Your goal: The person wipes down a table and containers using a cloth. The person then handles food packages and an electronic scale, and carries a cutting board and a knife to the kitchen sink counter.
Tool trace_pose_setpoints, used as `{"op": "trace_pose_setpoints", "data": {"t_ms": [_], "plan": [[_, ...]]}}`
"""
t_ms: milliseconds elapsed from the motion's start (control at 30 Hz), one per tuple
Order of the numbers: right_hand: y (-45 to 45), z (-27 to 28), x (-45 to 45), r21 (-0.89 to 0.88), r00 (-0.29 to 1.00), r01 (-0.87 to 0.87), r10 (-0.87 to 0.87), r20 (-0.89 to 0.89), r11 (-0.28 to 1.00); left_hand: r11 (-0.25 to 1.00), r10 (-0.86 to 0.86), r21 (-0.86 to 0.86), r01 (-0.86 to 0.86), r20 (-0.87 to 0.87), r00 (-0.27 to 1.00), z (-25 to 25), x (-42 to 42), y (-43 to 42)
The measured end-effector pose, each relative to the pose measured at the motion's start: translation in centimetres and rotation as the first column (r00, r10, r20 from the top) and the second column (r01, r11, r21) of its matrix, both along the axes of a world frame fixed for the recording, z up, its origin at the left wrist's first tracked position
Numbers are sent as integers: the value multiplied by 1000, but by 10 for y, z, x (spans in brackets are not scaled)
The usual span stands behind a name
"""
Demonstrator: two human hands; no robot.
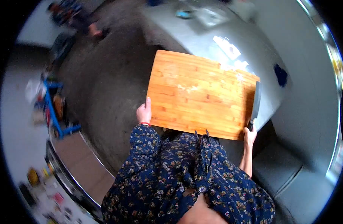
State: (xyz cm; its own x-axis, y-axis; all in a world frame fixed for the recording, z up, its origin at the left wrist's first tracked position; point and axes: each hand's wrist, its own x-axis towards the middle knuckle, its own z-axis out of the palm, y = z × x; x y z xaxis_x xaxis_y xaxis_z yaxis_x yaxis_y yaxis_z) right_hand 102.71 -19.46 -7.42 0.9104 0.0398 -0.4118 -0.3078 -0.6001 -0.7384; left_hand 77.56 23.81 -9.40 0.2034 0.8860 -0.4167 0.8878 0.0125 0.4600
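A wooden cutting board (pixel 201 95) is held out in front of my body, with pale wet-looking marks on its face. My left hand (pixel 144 112) grips its left edge, thumb on top and the other fingers hidden beneath. At the lower right corner, my right hand (pixel 250 135) is closed around the dark handle of a knife (pixel 256 100) and also holds the board's edge. The blade points away from me along the board's right side.
Beyond the board stands a shiny grey table (pixel 266 48) with a clear plastic bag (pixel 210 16) and a dark blue item (pixel 280 74). A dark sofa (pixel 278 164) is at right. A blue-framed rack (pixel 52 108) and cabinet (pixel 80 160) stand left; a person (pixel 72 16) is far left.
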Motion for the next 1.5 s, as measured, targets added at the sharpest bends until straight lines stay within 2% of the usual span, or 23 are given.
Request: {"op": "trace_pose_setpoints", "data": {"t_ms": [67, 133, 167, 200, 233, 300, 400, 567, 600, 633, 667, 700, 733, 833, 933, 967, 1067, 1100, 1200, 1267, 1300, 1400, 1500], "plan": [[9, -44, 34, 106, 947, -271, 245, 206, 957, 966, 255, 41, -254, 0, 967, 9, -71, -41], [44, -34, 34, 184, 886, -462, 456, 77, 867, 888, 455, 62, -457, 44, 890, 16, -132, -78], [66, -36, 34, 228, 848, -529, 522, 95, 817, 859, 504, 48, -509, 84, 859, 30, -155, -86], [102, -7, 20, 180, 823, -562, 568, 24, 807, 824, 563, 45, -565, 48, 825, 37, -175, -94], [125, -19, 24, 236, 764, -644, 625, 158, 728, 764, 642, 20, -645, 77, 762, 45, -190, -106], [163, -24, 33, 255, 667, -740, 726, 164, 622, 641, 763, -26, -767, 132, 633, 63, -217, -141], [232, -21, 17, 143, 464, -882, 880, 99, 449, 458, 879, -52, -887, 175, 443, 76, -247, -199], [363, -33, -53, 175, 92, -982, 988, 123, 70, 78, 975, 13, -997, 209, 80, 45, -280, -281], [385, -35, -67, 155, 9, -988, 993, 114, -9, -6, 987, 21, -1000, 163, -3, 48, -279, -289], [397, 3, -115, 247, 38, -969, 995, 96, 13, -91, 989, 31, -995, 117, -87, 54, -277, -294], [430, -11, -129, 176, -77, -979, 982, 172, -107, -175, 983, 44, -984, 73, -171, 58, -279, -297], [441, 30, -164, 183, -141, -972, 988, 59, -149, -211, 977, 81, -974, 51, -207, 52, -279, -303], [465, 5, -174, 207, -199, -955, 976, 89, -214, -263, 964, 92, -960, 63, -258, 49, -281, -311], [509, 5, -238, 175, -352, -915, 931, 101, -365, -415, 910, 166, -895, 98, -404, 55, -287, -316], [532, 14, -286, 154, -430, -881, 893, 131, -447, -486, 872, 187, -854, 44, -487, 56, -285, -324], [538, 18, -301, 146, -459, -867, 878, 138, -476, -515, 857, 211, -831, 120, -501, 77, -279, -315], [563, 29, -347, 114, -513, -849, 857, 53, -516, -573, 814, 186, -798, 22, -580, 63, -287, -314], [569, 25, -356, 120, -522, -842, 850, 64, -526, -561, 825, 257, -787, 100, -556, 56, -288, -316], [576, 20, -392, 149, -548, -821, 834, 64, -551, -642, 765, 246, -726, 134, -630, 41, -300, -319], [581, 14, -415, 164, -573, -808, 819, 1, -566, -668, 744, 114, -736, 60, -666, 68, -326, -307], [582, 10, -427, 172, -573, -809, 819, -24, -562, -669, 743, 47, -742, 28, -668, 75, -346, -302], [578, 4, -464, 92, -545, -836, 838, -19, -541, -526, 842, 184, -830, -23, -539, 37, -404, -315], [573, 12, -507, 141, -417, -902, 908, -42, -408, -467, 876, 186, -864, -32, -481, 16, -476, -307]]}}
